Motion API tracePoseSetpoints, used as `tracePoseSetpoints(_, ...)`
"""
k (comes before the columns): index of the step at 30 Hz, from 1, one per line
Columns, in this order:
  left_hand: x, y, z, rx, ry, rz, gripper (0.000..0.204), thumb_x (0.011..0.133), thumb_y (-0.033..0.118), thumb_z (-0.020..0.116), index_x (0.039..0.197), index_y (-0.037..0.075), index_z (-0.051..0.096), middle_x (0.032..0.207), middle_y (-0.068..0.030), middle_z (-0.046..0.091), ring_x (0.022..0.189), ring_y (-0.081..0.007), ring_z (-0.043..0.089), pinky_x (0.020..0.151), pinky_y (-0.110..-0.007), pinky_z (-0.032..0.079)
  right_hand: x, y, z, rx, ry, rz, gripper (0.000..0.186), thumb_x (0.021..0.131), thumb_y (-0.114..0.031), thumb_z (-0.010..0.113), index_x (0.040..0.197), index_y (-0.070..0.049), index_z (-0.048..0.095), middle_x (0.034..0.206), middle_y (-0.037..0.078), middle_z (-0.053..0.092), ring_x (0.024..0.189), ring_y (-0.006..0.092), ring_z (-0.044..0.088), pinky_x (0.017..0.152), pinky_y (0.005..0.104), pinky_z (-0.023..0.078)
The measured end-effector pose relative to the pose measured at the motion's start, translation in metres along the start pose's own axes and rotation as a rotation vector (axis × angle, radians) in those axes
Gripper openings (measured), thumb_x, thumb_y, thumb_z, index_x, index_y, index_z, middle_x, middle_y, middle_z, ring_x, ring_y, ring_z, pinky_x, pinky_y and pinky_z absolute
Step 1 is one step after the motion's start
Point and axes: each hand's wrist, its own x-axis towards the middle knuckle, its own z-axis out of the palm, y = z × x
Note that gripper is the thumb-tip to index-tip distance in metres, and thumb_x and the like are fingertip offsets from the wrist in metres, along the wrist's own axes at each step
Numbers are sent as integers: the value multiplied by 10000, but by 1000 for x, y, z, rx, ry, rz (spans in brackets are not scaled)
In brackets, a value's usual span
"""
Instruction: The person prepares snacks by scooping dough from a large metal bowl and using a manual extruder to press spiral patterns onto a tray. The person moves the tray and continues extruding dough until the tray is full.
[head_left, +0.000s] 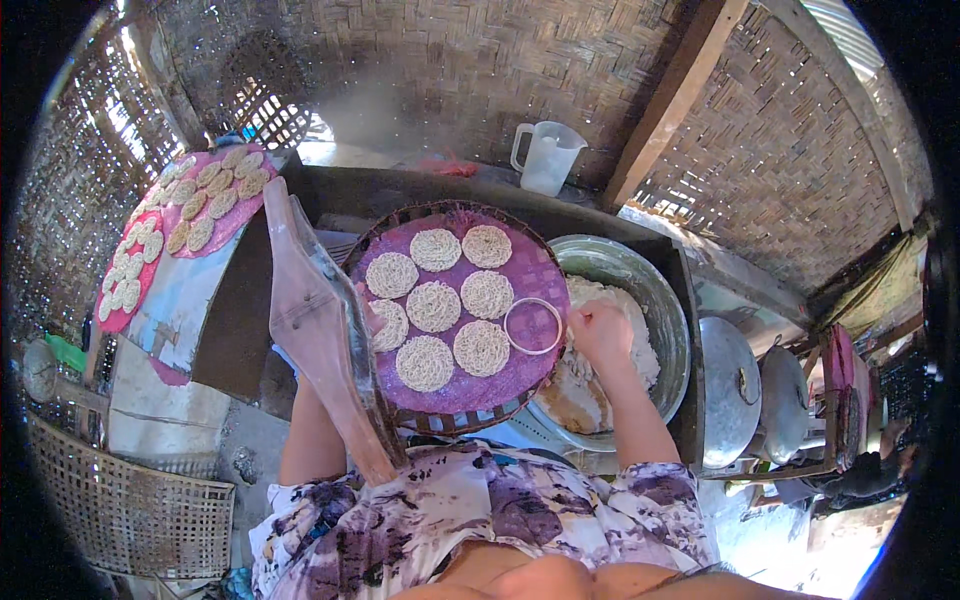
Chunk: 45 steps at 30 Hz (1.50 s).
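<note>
My right hand (603,332) is closed at the right edge of a thin white ring (508,340), pinching it over the round woven tray (408,424). A purple mesh cloth (450,395) lines that tray. Several flat, round noodle cakes (433,306) rest on the cloth, left of the ring. My left forearm (312,435) runs up behind a long wooden lever-like piece (318,310). Only a bit of my left hand (373,318) shows past the wood, beside the leftmost cakes; its fingers are mostly hidden.
A large metal basin (680,345) holding pale dough (640,350) stands right of the tray. Behind is a clear plastic jug (550,160). More noodle cakes (222,203) lie on pink cloths at the left. Metal pot lids (725,390) stand at far right.
</note>
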Motion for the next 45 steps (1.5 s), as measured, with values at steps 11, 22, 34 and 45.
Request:
tracePoseSetpoints(11, -2, 13, 23, -172, 23, -153, 358, 786, 190, 581, 1057, -25, 488, 813, -93, 539, 705, -197, 543, 638, -338, 500, 19, 49, 54, 1090, -544, 321, 212, 863, -207, 487, 923, -21, 570, 681, 42, 564, 528, 110, 511, 434, 228, 394)
tracePoseSetpoints(22, -12, 20, 36, 350, 45, -5, 429, 733, 169, 627, 1104, -5, 498, 901, -106, 547, 809, -200, 537, 748, -334, 447, -46, 18, 46, 1313, -536, 512, 184, 866, -139, 439, 932, 11, 524, 782, 97, 589, 636, 181, 582, 552, 295, 514)
tracePoseSetpoints(34, -19, 17, 83, 724, 90, 209, 431, 671, 199, 660, 1044, 13, 548, 1007, -150, 568, 943, -255, 543, 903, -381, 365, -99, -34, -13, 1001, -821, -184, 458, 895, -387, 392, 974, 41, 535, 755, 67, 595, 664, 159, 578, 621, 253, 466)
tracePoseSetpoints(45, 34, 29, 121, -648, -299, -325, 654, 784, 532, 433, 1160, -3, 440, 994, -168, 571, 1018, -298, 505, 944, -444, 330, -72, -48, -66, 1301, -1150, 163, 608, 854, -562, 304, 1065, -20, 479, 784, 99, 573, 602, 173, 554, 524, 287, 456)
